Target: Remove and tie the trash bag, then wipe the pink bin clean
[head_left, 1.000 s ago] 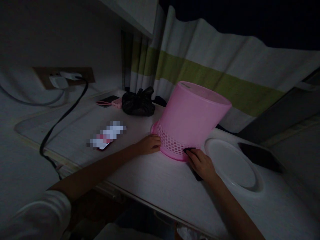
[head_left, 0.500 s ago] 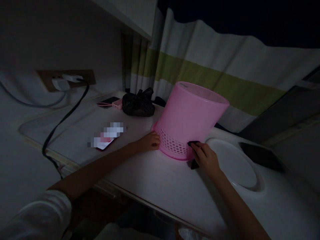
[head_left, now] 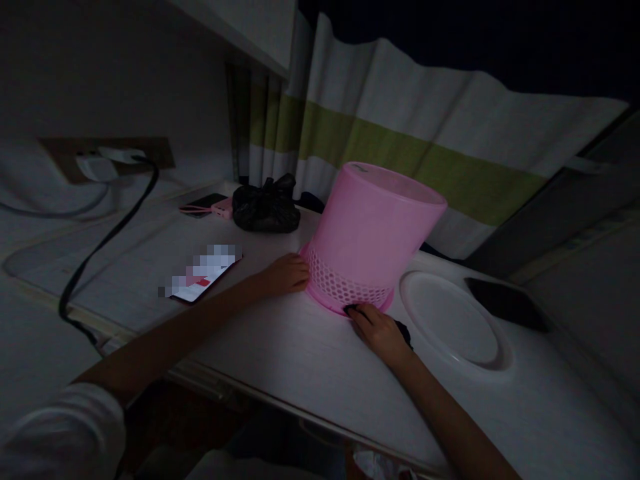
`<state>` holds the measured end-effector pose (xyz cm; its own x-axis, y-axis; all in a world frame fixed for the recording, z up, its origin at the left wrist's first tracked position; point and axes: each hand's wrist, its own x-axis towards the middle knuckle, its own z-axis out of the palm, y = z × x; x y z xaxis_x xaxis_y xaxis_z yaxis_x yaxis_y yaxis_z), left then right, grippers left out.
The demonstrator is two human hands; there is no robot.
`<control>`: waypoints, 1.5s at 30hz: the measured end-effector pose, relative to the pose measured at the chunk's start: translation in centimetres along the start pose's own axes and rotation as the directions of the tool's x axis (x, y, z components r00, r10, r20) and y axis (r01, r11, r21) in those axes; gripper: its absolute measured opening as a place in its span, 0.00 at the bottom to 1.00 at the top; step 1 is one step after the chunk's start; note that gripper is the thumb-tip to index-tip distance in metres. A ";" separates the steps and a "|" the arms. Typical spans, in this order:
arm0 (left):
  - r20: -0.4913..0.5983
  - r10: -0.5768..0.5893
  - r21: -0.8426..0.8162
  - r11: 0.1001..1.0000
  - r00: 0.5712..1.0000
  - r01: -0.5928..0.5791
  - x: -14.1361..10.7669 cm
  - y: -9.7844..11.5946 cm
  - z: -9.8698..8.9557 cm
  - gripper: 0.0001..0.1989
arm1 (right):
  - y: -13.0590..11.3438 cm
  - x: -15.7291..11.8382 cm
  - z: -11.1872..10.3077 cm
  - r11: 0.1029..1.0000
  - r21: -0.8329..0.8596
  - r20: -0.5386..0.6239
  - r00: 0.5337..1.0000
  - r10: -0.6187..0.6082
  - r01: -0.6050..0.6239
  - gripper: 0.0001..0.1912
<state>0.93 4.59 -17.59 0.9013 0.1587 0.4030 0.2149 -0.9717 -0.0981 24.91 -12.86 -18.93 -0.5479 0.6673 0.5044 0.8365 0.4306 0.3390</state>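
A pink plastic waste bin point(head_left: 375, 220) stands upside down on the white tabletop, its solid base up and its band of round holes close to the table. My left hand point(head_left: 287, 275) grips the bin's lower left edge with bent fingers. A black cloth point(head_left: 404, 332) is bunched in my right hand point(head_left: 380, 332), which presses it against the front of the bin's flared rim. Part of the cloth sticks out behind the hand; the rest is hidden under the fingers.
Right of the bin lie a round white lid point(head_left: 455, 320) and a dark flat object point(head_left: 505, 303). To the left are a lit phone point(head_left: 210, 277), a tied black plastic bag point(head_left: 267, 205) and a pink power bank point(head_left: 223, 208). A black cable point(head_left: 107, 237) hangs from the wall socket.
My right hand has slid the cloth left and down, from the holed band to the front rim. My left hand keeps its place on the bin. The view has shifted slightly right.
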 end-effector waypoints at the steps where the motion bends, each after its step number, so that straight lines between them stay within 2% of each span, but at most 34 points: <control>1: -0.009 -0.010 0.071 0.997 1.000 0.011 0.1 1.1 -0.3 0.09 | -0.1 0.1 0.0 1.000 0.012 -0.004 1.000 0.014 -0.014 0.12; 2: -0.021 -0.019 0.116 0.993 1.000 0.021 0.3 2.5 -0.4 0.09 | -0.1 0.2 0.0 0.999 0.023 -0.008 1.000 0.025 -0.025 0.13; 5: 0.000 0.084 0.110 0.990 0.996 -0.084 1.2 6.9 -0.1 0.08 | -0.4 0.4 0.2 0.999 0.036 -0.010 1.000 0.028 -0.028 0.12; 7: -0.002 0.018 0.112 0.994 1.000 -0.017 1.8 9.0 0.7 0.05 | -0.5 0.4 0.3 0.999 0.020 -0.002 1.000 0.025 -0.025 0.12; 9: 0.014 -0.041 0.120 0.992 0.999 0.039 2.2 9.9 1.5 0.05 | -0.4 0.2 0.5 0.999 -0.005 0.001 0.999 0.038 -0.038 0.13; 13: 0.052 -0.014 0.062 0.998 0.999 0.010 2.1 9.2 2.2 0.07 | 0.4 0.3 0.0 0.995 -0.045 -0.071 0.994 0.081 -0.085 0.14; 19: 0.062 0.072 -0.150 0.987 0.995 -0.062 2.0 7.2 1.4 0.13 | 2.0 2.6 -2.1 0.973 -0.051 -0.239 0.949 0.206 -0.224 0.14; 21: 0.067 0.086 -0.202 0.977 0.994 -0.071 1.9 6.5 1.1 0.13 | 1.8 2.6 -2.0 0.979 -0.062 -0.187 0.965 0.182 -0.196 0.14; 24: 0.063 0.116 -0.271 0.958 0.991 -0.095 1.7 5.4 0.8 0.12 | 0.7 1.7 -1.0 0.994 -0.088 -0.019 0.998 0.067 -0.068 0.13; 27: 0.071 0.138 -0.310 0.944 0.988 -0.110 1.7 4.8 0.5 0.11 | -0.3 0.7 -0.1 0.996 -0.084 0.075 0.997 0.002 0.005 0.14; 31: 0.082 0.145 -0.381 0.919 0.986 -0.104 1.8 4.4 0.0 0.10 | -0.1 1.1 -0.9 0.992 -0.127 0.046 0.999 0.023 -0.017 0.15; 35: 0.088 0.157 -0.452 0.886 0.984 -0.101 1.8 4.0 -0.3 0.10 | 1.0 2.1 -2.6 0.973 -0.134 -0.091 0.980 0.178 -0.189 0.15; 37: 0.086 0.167 -0.462 0.880 0.982 -0.110 1.8 3.9 -0.4 0.10 | 0.9 2.3 -2.8 0.960 -0.138 -0.110 0.967 0.230 -0.244 0.15; 39: 0.085 0.164 -0.454 0.884 0.983 -0.108 1.8 3.9 -0.5 0.11 | 0.3 2.1 -2.6 0.963 -0.157 -0.067 0.975 0.213 -0.221 0.15; 42: 0.106 0.155 -0.431 0.897 0.982 -0.095 1.9 4.0 -0.6 0.10 | -1.1 1.4 -1.7 0.981 -0.161 0.042 0.992 0.116 -0.107 0.15; 45: 0.128 0.157 -0.409 0.908 0.979 -0.091 2.1 4.1 -0.8 0.10 | -1.9 0.8 -1.1 0.988 -0.149 0.090 0.995 0.046 -0.033 0.15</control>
<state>3.37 0.82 -16.45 0.9646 0.0258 0.2626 -0.0413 -0.9682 0.2466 22.83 -13.82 -18.27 -0.5054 0.7388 0.4458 0.8432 0.3132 0.4370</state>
